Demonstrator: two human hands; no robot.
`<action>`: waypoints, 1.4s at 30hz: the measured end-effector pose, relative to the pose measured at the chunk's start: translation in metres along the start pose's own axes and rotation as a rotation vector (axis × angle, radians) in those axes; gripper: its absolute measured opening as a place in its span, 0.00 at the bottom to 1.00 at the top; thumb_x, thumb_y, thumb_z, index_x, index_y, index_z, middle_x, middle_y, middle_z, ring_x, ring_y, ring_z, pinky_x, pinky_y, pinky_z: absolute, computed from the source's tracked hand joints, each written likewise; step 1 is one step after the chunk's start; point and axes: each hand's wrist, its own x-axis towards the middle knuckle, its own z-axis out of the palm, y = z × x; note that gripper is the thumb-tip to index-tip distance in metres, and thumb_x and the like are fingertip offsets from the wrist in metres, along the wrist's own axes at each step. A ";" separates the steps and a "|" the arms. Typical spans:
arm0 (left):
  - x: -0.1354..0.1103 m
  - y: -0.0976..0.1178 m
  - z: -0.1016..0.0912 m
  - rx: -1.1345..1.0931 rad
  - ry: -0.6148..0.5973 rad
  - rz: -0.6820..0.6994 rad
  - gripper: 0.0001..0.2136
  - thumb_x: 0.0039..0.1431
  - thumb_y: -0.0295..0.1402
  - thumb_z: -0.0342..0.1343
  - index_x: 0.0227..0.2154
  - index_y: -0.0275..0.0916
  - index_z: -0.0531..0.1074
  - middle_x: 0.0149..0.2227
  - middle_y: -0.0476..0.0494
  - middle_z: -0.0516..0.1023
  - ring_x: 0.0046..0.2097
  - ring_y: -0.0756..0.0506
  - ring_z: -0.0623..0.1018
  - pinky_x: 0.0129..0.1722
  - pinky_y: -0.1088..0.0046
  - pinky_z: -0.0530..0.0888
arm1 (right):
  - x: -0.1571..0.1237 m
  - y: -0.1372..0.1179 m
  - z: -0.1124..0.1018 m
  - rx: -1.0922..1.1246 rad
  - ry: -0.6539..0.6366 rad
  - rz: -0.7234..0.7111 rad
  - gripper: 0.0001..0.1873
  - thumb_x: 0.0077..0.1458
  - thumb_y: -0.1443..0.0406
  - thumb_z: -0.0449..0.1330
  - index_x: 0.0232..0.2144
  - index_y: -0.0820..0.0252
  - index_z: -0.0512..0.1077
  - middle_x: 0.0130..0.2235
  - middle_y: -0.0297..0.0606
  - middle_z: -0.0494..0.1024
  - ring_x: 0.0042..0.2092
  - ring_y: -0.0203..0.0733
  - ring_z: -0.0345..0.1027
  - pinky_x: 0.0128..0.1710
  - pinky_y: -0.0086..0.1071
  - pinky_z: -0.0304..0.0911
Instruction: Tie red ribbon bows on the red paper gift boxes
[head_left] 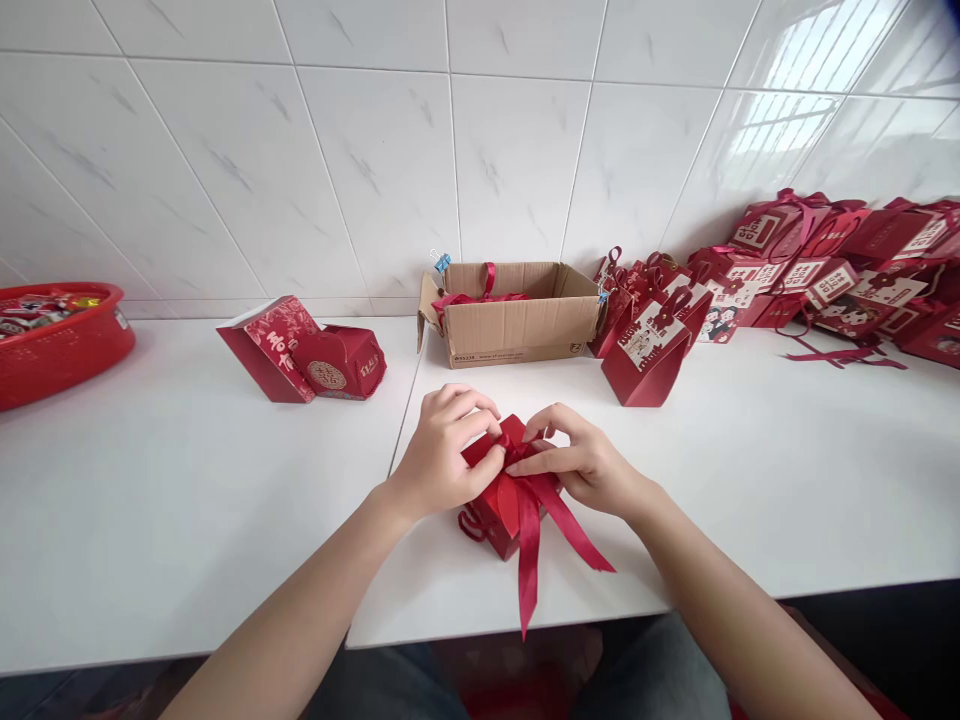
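Observation:
A small red gift box (495, 522) stands near the table's front edge, between my two hands. Dark red satin ribbon (529, 540) is gathered on its top, and two long tails hang down toward me, one past the table edge. My left hand (448, 447) pinches the ribbon at the knot from the left. From the right, my right hand (583, 462) has thumb and fingertips closed on the same ribbon. The knot itself is partly covered by my fingers. A loop of twisted red cord lies at the box's left side.
Behind stands an open cardboard box (517, 333) with red ribbon inside and blue clips. Two red gift boxes (266, 350) sit to the left, beside a red basin (67, 350) of wrapped items. Another gift box (646, 355) and a stack of ribboned boxes (795, 265) fill the right.

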 end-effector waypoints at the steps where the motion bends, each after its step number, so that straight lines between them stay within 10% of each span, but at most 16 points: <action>1: 0.000 0.000 0.001 0.031 0.026 0.030 0.06 0.53 0.27 0.54 0.22 0.40 0.66 0.34 0.47 0.76 0.43 0.43 0.72 0.47 0.60 0.66 | 0.000 0.000 0.000 -0.002 0.002 0.002 0.22 0.59 0.77 0.49 0.39 0.50 0.78 0.41 0.40 0.68 0.43 0.39 0.67 0.37 0.35 0.72; 12: 0.000 -0.002 0.002 0.024 0.068 0.166 0.08 0.57 0.23 0.52 0.30 0.43 0.72 0.29 0.53 0.80 0.36 0.47 0.75 0.43 0.65 0.67 | -0.003 0.003 0.001 0.017 -0.004 0.000 0.21 0.58 0.77 0.51 0.40 0.50 0.78 0.41 0.40 0.67 0.44 0.40 0.66 0.39 0.36 0.71; 23: 0.002 0.002 -0.005 -0.118 -0.089 -0.099 0.03 0.55 0.26 0.53 0.32 0.39 0.70 0.34 0.47 0.74 0.42 0.45 0.71 0.45 0.64 0.68 | 0.001 -0.002 0.000 0.067 0.090 0.054 0.29 0.61 0.74 0.50 0.61 0.47 0.56 0.40 0.38 0.71 0.40 0.38 0.68 0.40 0.36 0.70; 37: 0.002 0.005 -0.005 -0.484 -0.239 -0.324 0.07 0.61 0.37 0.51 0.30 0.41 0.67 0.42 0.47 0.71 0.50 0.45 0.69 0.52 0.64 0.65 | 0.002 -0.007 0.001 0.341 0.131 0.220 0.24 0.57 0.72 0.54 0.55 0.51 0.64 0.45 0.41 0.71 0.46 0.41 0.67 0.47 0.41 0.65; 42: 0.001 0.004 -0.004 -0.496 -0.216 -0.329 0.07 0.60 0.36 0.52 0.28 0.41 0.64 0.44 0.46 0.71 0.51 0.44 0.69 0.54 0.62 0.64 | 0.005 -0.006 -0.002 0.234 0.241 0.581 0.10 0.61 0.60 0.55 0.40 0.57 0.72 0.42 0.41 0.73 0.45 0.43 0.69 0.48 0.42 0.63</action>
